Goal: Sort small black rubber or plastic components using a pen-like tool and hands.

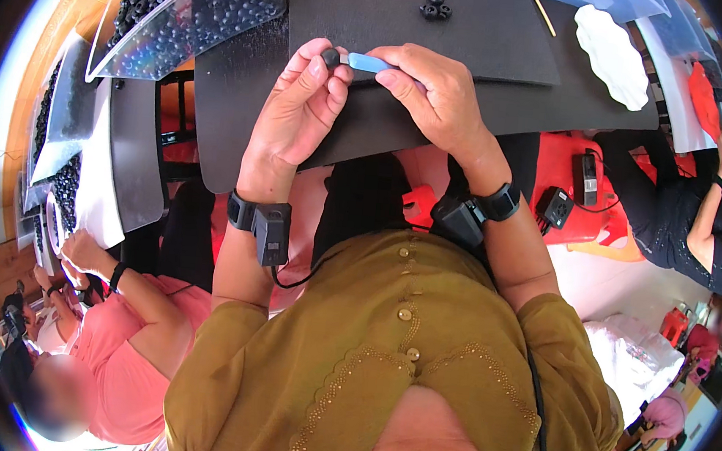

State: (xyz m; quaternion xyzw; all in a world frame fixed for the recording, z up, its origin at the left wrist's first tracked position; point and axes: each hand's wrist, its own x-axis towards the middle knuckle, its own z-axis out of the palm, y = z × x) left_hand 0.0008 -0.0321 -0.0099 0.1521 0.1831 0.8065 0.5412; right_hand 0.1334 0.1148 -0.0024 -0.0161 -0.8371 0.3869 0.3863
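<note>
The left hand (296, 106) is raised over the tabletop (240, 89) toward its near edge, its thumb and fingers pinched on a small round black piece (331, 58). The right hand (439, 92), also above the tabletop, has its fingers closed around a blue-handled tool (365, 62). The tool points left, its short pale tip meeting the black piece or just beside it; which of the two cannot be told.

Beyond the hands, a dark mat (503, 37) covers the far middle of the tabletop, with a small cluster of black pieces (435, 9) on it. A thin wooden stick (541, 11) lies slanted near the mat's right side. Toward the tabletop's right edge is a white wavy-edged sheet (611, 59). At the far left corner a clear bin (191, 41), filled with many black pieces, reaches past the edge.

A person in pink (137, 327) sits to the left; another person in dark clothing (676, 212) is at the right.
</note>
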